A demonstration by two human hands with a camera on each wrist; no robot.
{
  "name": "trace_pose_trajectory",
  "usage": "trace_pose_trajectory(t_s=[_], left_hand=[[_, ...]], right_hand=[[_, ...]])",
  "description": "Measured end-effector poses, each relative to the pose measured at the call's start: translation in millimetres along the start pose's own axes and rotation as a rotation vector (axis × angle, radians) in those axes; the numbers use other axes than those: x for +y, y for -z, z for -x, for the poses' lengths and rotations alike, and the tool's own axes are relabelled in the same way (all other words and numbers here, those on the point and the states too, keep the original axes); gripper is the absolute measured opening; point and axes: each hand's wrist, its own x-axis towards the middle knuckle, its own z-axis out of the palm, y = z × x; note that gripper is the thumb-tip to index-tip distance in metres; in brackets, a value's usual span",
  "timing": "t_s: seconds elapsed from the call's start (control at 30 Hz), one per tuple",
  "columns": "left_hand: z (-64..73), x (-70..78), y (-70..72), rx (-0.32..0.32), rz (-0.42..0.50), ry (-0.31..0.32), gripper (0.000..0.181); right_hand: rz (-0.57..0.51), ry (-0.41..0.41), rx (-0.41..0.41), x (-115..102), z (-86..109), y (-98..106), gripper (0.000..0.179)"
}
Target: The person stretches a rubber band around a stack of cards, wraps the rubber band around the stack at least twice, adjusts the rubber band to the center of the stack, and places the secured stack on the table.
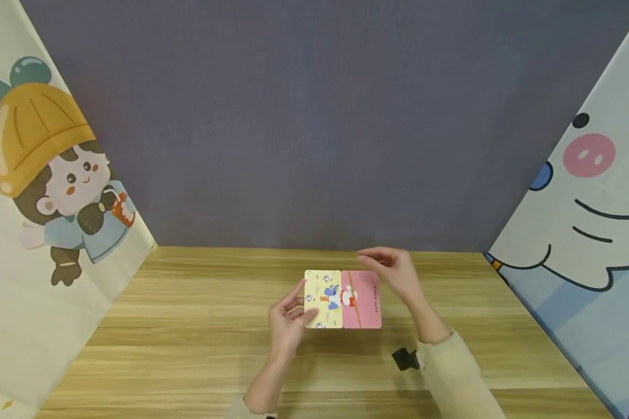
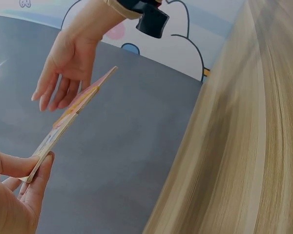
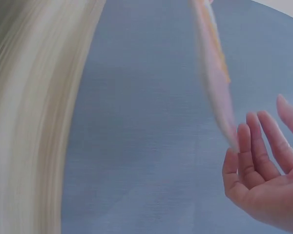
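A thin notebook [image 1: 366,302] is held spread flat above the table, its cover side toward the head camera. One half is pale yellow with small prints, the other pink with a white cartoon figure, and an orange elastic band [image 1: 356,308] crosses the pink half. My left hand [image 1: 285,327] pinches the yellow end, thumb on the cover and fingers behind. Beside the pink end, my right hand [image 1: 396,274] has relaxed, slightly bent fingers and holds nothing. In the right wrist view its fingers [image 3: 260,146] are close to the notebook's blurred edge; whether they touch is unclear.
Below the hands lies a wood-grain table [image 1: 188,326]. A dark grey panel [image 1: 314,128] rises behind it, with cartoon-printed sheets on the left [image 1: 10,279] and right [image 1: 555,244]. A black wrist device [image 1: 406,358] sits at my right cuff.
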Motion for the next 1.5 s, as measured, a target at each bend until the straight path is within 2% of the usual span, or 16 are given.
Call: trace_pose_trajectory(t_s=[0.17, 0.27, 0.33, 0.43, 0.5, 0.53, 0.63, 0.77, 1.07, 1.1, 1.17, 1.23, 1.3, 1.4, 1.47, 1.5], left_hand=[[-1.3, -1.3, 2.9, 0.006, 0.004, -0.034, 0.061], [-3.0, -5.1, 5.3, 0.001, 0.004, -0.109, 0.059], [-12.0, -26.2, 11.9, -0.031, 0.031, -0.193, 0.058], [-13.4, -26.5, 13.9, -0.029, 0.032, -0.220, 0.058], [-14.6, -24.6, 14.4, -0.012, 0.022, -0.191, 0.058], [-8.9, -8.7, 11.0, 0.015, -0.001, -0.149, 0.059], [-9.5, 0.3, 9.4, 0.054, -0.028, -0.055, 0.060], [-12.3, 4.9, 9.6, 0.076, -0.025, -0.010, 0.061], [-16.1, 6.8, 12.5, 0.086, -0.021, -0.023, 0.062], [-16.6, 7.2, 12.9, 0.088, -0.021, -0.024, 0.062], [-17.7, 7.9, 13.4, 0.091, -0.018, -0.028, 0.062], [-18.7, 8.9, 13.7, 0.095, -0.019, -0.029, 0.061], [-19.2, 10.6, 13.7, 0.099, -0.017, -0.024, 0.062], [-19.9, 12.4, 14.3, 0.103, -0.013, -0.024, 0.061], [-19.9, 12.4, 15.0, 0.093, 0.001, -0.060, 0.061], [-24.8, 3.8, 18.2, 0.067, 0.035, -0.109, 0.060]], right_hand=[[-0.058, 0.002, 0.032, -3.5, 8.8, 1.1, 0.029], [-0.096, 0.013, 0.044, -5.2, 16.4, -0.6, 0.027], [-0.109, 0.030, 0.058, -5.5, 21.8, -2.6, 0.026], [-0.144, 0.067, 0.081, 1.0, 28.6, -6.3, 0.025], [-0.226, 0.126, 0.088, 33.0, 28.9, -9.4, 0.024], [-0.248, 0.151, 0.088, 48.3, 29.5, -10.6, 0.023], [-0.306, 0.251, 0.070, 106.6, 28.4, -14.6, 0.020], [-0.296, 0.270, 0.077, 139.2, 36.4, -22.7, 0.023], [-0.383, 0.132, 0.096, 149.7, 68.3, -47.6, 0.017], [-0.378, 0.111, 0.102, 160.2, 69.8, -50.3, 0.017], [-0.396, 0.091, 0.088, 158.4, 75.4, -53.9, 0.016], [-0.417, 0.097, 0.056, 135.6, 81.5, -54.2, 0.014], [-0.401, 0.018, 0.048, 98.8, 87.5, -54.9, 0.015], [-0.435, -0.100, 0.026, 89.9, 92.8, -58.0, 0.018], [-0.438, -0.207, 0.040, 106.3, 93.8, -63.2, 0.022], [-0.460, -0.207, 0.026, 120.3, 93.8, -64.8, 0.024]])
